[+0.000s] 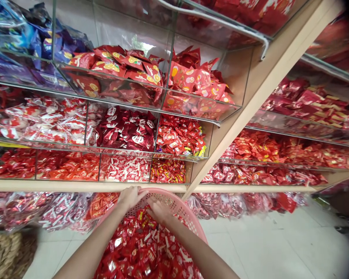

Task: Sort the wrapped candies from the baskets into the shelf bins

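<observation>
A pink plastic basket point(189, 211) with a perforated wall stands in front of me, heaped with red-wrapped candies point(145, 252). At its far rim, my left hand point(130, 199) is closed on the edge, with the thumb lying toward the inside. My right hand point(159, 212) reaches into the basket, its fingers apart and resting on candies near the far wall. Small red and yellow candies point(142, 220) lie just beside those fingers. Some of the right fingertips are hard to make out. Pink-and-white wrapped candies point(168, 242) lie below the right forearm.
Glass-fronted shelves point(128, 148) hold many wrapped sweets ahead, above the basket. A slanting wooden post point(250, 104) parts them from more shelves at right. Clear bags of candies point(66, 211) sit under the bottom ledge. A woven brown basket point(10, 252) stands at lower left on the tiled floor point(258, 248).
</observation>
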Motion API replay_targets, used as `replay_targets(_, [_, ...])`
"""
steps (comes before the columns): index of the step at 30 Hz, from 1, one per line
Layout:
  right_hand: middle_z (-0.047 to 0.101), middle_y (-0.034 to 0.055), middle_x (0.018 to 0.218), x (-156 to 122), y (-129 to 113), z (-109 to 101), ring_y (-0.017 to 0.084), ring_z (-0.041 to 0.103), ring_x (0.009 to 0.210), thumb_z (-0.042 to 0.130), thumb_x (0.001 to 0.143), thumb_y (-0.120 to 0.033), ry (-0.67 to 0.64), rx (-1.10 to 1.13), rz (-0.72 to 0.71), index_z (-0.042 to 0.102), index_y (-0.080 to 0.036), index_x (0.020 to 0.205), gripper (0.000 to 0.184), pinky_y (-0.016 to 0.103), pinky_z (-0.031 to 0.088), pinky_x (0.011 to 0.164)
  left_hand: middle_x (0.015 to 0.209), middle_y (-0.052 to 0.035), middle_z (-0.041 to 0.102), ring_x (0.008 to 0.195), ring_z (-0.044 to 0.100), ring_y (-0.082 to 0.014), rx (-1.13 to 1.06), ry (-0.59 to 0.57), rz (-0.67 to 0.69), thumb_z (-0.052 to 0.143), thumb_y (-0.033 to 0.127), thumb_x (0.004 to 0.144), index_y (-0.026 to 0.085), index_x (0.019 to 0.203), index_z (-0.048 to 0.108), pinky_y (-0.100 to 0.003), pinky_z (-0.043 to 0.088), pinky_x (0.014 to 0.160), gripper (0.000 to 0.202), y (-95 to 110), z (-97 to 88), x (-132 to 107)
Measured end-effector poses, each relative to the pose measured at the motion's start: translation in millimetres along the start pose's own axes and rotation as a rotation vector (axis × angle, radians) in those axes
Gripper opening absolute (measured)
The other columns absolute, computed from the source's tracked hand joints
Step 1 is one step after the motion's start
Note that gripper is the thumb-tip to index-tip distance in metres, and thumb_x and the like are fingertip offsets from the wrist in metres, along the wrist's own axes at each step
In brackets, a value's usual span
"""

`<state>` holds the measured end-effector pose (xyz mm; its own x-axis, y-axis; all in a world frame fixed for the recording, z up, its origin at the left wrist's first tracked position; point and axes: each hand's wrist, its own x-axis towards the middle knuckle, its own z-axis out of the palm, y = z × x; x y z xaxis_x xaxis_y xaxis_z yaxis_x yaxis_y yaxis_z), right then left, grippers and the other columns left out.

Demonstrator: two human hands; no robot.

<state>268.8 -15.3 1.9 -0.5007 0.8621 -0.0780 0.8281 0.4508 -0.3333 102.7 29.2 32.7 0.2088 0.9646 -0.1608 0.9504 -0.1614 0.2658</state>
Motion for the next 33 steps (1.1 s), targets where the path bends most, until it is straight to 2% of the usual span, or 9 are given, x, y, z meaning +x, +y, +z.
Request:
replay_targets(3, [0.058, 0.0079, 0.112, -2.5, -5.5, -6.2, 0.022, 0.063, 0.087, 0.052, 0.085, -0.034, -0.003, -0.133, 0.033, 0.048, -0.021, 0.112, 0.03, 0.031, 0.048, 0.071, 0.089, -0.0132, 0.071, 0.086, 0.065, -0.028, 0.005, 0.008, 0.009, 0.02, 0.07, 0.079, 0.021, 0.099, 0.064, -0.035, 0.046, 0.073, 0.069, -2.2, 2.4, 2.1])
replay_targets(6, [0.06, 0.0069, 0.103, -4.1, -0.7, -24.5, 0.021, 0.063, 0.081, 0.041, 0.09, -0.041, 0.098, -0.146, 0.043, 0.051, -0.021, 0.105, 0.027, 0.03, 0.047, 0.066, 0.088, -0.0132, 0.071, 0.084, 0.065, -0.0279, 0.019, 0.014, 0.014, 0.022, 0.068, 0.08, 0.021, 0.098, 0.064, -0.035, 0.046, 0.072, 0.066, -5.3, 5.0, 4.5])
replay_targets(10, [0.06, 0.0037, 0.094, -1.6, 26.8, -60.3, 0.016, 0.061, 0.073, 0.028, 0.095, -0.035, 0.344, -0.072, 0.142, 0.053, -0.021, 0.097, 0.028, 0.025, 0.042, 0.061, 0.087, -0.0127, 0.07, 0.082, 0.066, -0.0272, 0.016, 0.026, 0.024, 0.02, 0.068, 0.08, 0.021, 0.091, 0.065, -0.034, 0.046, 0.07, 0.066, -7.7, 7.7, 6.0])
replay_targets(12, [0.058, 0.0047, 0.097, 2.3, 46.4, -74.6, 0.015, 0.06, 0.075, 0.03, 0.095, -0.035, 0.457, -0.066, 0.243, 0.052, -0.021, 0.101, 0.027, 0.024, 0.041, 0.062, 0.088, -0.0129, 0.07, 0.083, 0.066, -0.0279, 0.009, 0.031, 0.027, 0.021, 0.069, 0.08, 0.02, 0.09, 0.065, -0.035, 0.046, 0.071, 0.066, -7.6, 8.0, 5.8])
replay_targets(14, [0.056, 0.0072, 0.106, 8.3, 66.4, -82.7, 0.017, 0.06, 0.079, 0.038, 0.092, -0.036, 0.504, -0.06, 0.34, 0.05, -0.021, 0.109, 0.026, 0.025, 0.04, 0.064, 0.088, -0.0132, 0.071, 0.084, 0.065, -0.0291, 0.008, 0.033, 0.026, 0.021, 0.068, 0.081, 0.02, 0.091, 0.064, -0.036, 0.046, 0.071, 0.065, -6.9, 7.2, 5.2])
replay_targets(17, [0.055, 0.0091, 0.11, 19.9, 92.1, -82.8, 0.018, 0.06, 0.084, 0.053, 0.083, -0.038, 0.441, 0.014, 0.392, 0.053, -0.02, 0.109, 0.031, 0.025, 0.041, 0.067, 0.088, -0.0132, 0.071, 0.085, 0.065, -0.0292, 0.008, 0.028, 0.021, 0.02, 0.066, 0.081, 0.02, 0.092, 0.064, -0.037, 0.046, 0.072, 0.065, -5.7, 5.2, 4.0])
replay_targets(21, [0.061, 0.0054, 0.092, 33.3, 113.4, -70.6, 0.017, 0.059, 0.079, 0.063, 0.073, -0.029, 0.431, 0.248, 0.397, 0.062, -0.019, 0.088, 0.018, 0.025, 0.041, 0.07, 0.089, -0.0133, 0.071, 0.087, 0.066, -0.0285, 0.003, 0.021, 0.016, 0.022, 0.067, 0.081, 0.02, 0.096, 0.064, -0.035, 0.046, 0.074, 0.065, -5.6, 3.7, 3.5])
replay_targets(25, [0.063, 0.0039, 0.084, 38.4, 124.6, -59.4, 0.016, 0.058, 0.074, 0.059, 0.072, -0.027, 0.523, 0.39, 0.391, 0.063, -0.018, 0.076, 0.01, 0.026, 0.042, 0.071, 0.092, -0.0141, 0.071, 0.088, 0.065, -0.029, -0.002, 0.016, 0.018, 0.023, 0.067, 0.081, 0.019, 0.103, 0.064, -0.036, 0.046, 0.075, 0.067, -6.5, 3.6, 4.1])
replay_targets(33, [0.067, 0.0031, 0.08, 42.9, 136.3, -49.4, 0.017, 0.06, 0.073, 0.054, 0.073, -0.041, 0.631, 0.564, 0.367, 0.062, -0.018, 0.075, 0.024, 0.027, 0.045, 0.07, 0.092, -0.0144, 0.071, 0.086, 0.066, -0.0295, -0.011, 0.004, 0.012, 0.022, 0.069, 0.079, 0.02, 0.104, 0.064, -0.036, 0.046, 0.073, 0.07, -7.4, 3.3, 3.5])
